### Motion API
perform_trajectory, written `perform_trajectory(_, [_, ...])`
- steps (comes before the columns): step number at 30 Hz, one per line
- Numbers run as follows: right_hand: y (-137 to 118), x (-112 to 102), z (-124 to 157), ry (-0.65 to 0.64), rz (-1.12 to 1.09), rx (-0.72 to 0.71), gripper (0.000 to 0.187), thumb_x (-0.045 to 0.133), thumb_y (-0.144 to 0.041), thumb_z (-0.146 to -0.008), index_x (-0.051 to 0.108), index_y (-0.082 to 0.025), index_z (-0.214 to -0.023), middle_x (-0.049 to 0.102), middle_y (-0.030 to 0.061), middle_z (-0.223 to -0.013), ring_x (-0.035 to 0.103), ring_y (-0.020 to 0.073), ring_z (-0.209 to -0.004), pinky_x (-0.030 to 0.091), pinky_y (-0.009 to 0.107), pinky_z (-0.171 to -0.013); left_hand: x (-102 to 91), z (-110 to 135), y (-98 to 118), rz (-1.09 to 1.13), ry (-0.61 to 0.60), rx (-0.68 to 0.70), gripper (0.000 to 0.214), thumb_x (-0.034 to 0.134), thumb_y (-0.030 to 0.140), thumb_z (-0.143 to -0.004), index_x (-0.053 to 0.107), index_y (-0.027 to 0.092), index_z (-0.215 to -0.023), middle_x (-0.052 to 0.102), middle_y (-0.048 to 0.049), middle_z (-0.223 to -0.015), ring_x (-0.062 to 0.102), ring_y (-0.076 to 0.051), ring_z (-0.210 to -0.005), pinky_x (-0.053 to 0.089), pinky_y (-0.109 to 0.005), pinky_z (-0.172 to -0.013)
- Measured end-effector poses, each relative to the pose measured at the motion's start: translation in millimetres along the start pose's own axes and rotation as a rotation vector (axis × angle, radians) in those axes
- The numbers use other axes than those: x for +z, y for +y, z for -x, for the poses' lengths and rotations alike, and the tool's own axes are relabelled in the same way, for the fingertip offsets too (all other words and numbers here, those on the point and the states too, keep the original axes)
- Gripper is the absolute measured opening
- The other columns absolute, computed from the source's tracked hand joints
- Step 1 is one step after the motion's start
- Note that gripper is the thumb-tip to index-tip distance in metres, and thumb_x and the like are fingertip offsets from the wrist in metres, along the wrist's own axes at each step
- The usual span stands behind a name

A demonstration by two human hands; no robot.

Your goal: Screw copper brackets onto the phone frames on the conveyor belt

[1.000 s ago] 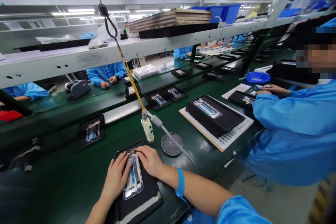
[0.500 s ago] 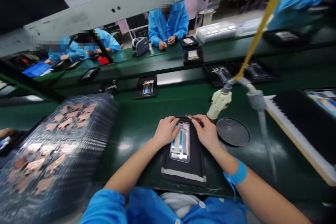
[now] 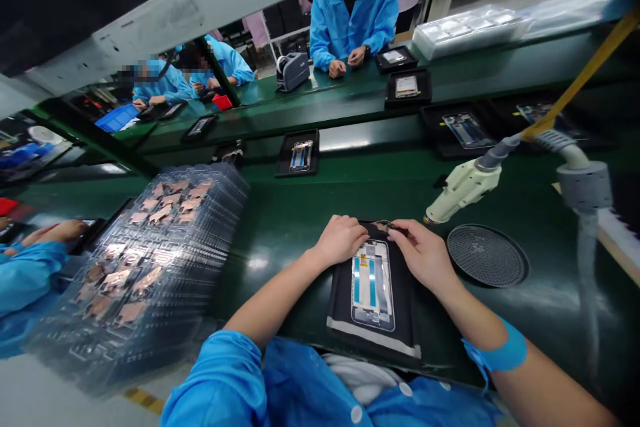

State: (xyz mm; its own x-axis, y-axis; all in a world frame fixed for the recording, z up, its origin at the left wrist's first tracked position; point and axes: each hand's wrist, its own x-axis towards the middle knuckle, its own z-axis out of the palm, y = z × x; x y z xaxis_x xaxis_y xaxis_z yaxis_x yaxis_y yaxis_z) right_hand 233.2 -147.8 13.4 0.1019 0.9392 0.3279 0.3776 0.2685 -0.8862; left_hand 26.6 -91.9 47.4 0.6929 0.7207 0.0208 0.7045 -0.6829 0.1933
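Note:
In the head view a phone frame, with blue strips and a silver rim, lies on a black padded tray in front of me. My left hand is at its upper left corner, fingers curled together against the edge; the fingertips are partly hidden. Beyond the top end of the frame, my right hand pinches a small dark circuit board with coppery patches between thumb and fingers. A blue wrist strap circles my right forearm.
At left stands a stack of clear plastic trays with copper-coloured parts. A cream nozzle hangs at right above a round black mesh. Further black trays lie along the line. Co-workers in blue sit opposite and at left.
The camera view has swung left, so everything sits further right. My right hand still pinches the small board by the frame's top end; my left hand stays at the upper left corner.

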Motion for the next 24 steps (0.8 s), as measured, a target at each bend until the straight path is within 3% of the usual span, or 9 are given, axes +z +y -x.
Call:
perform_trajectory(4, [0,1,2,-0.034,0.034,-0.005,0.038,0.059,-0.057,-0.095,0.072,-0.022,-0.101,0.073,0.0054,-0.096,0.069,0.0211,-0.082,0.059,0.034,-0.079,3.3,12,17,0.008,0.053,-0.046,0.031,0.044,0.031,-0.108,0.072,0.018,-0.111,0.070,-0.0079,-0.106,0.062,-0.022,-0.103,0.047,-0.037,-0.091])
perform_trajectory(7, [-1,-1,2,-0.019,0.062,-0.002,0.038,0.057,-0.056,-0.096,0.072,-0.021,-0.103,0.073,0.0060,-0.096,0.069,0.0207,-0.080,0.060,0.033,-0.078,10.7,31,39,0.073,0.099,0.052,0.030,0.047,0.033,-0.107,0.067,0.017,-0.121,0.068,-0.0095,-0.123,0.061,-0.023,-0.117,0.050,-0.036,-0.100])
perform_trajectory(11, [1,-2,3,-0.033,0.089,-0.015,0.039,0.055,-0.054,-0.096,0.073,-0.021,-0.104,0.073,0.0074,-0.100,0.069,0.0214,-0.083,0.060,0.034,-0.079,20.7,47,60,0.135,0.134,0.169,0.036,0.053,0.030,-0.102,0.059,0.014,-0.134,0.060,-0.0133,-0.140,0.053,-0.026,-0.136,0.044,-0.040,-0.118])
perform_trajectory(17, [4,-2,4,-0.179,0.105,-0.079,0.032,0.055,-0.048,-0.097,0.075,-0.023,-0.101,0.074,0.0052,-0.099,0.071,0.0222,-0.088,0.059,0.034,-0.080,16.5,58,66,0.175,0.114,0.188,0.034,0.050,0.031,-0.103,0.064,0.012,-0.128,0.064,-0.0130,-0.134,0.060,-0.025,-0.127,0.047,-0.038,-0.115])
perform_trajectory(24, [1,3,6,-0.340,0.096,-0.180,0.029,0.052,-0.040,-0.098,0.076,-0.023,-0.098,0.073,0.0057,-0.098,0.070,0.0218,-0.091,0.059,0.035,-0.081,20.3,76,68,0.172,0.130,0.242,0.034,0.047,0.027,-0.103,0.065,0.008,-0.126,0.062,-0.0158,-0.138,0.054,-0.025,-0.137,0.039,-0.037,-0.123])
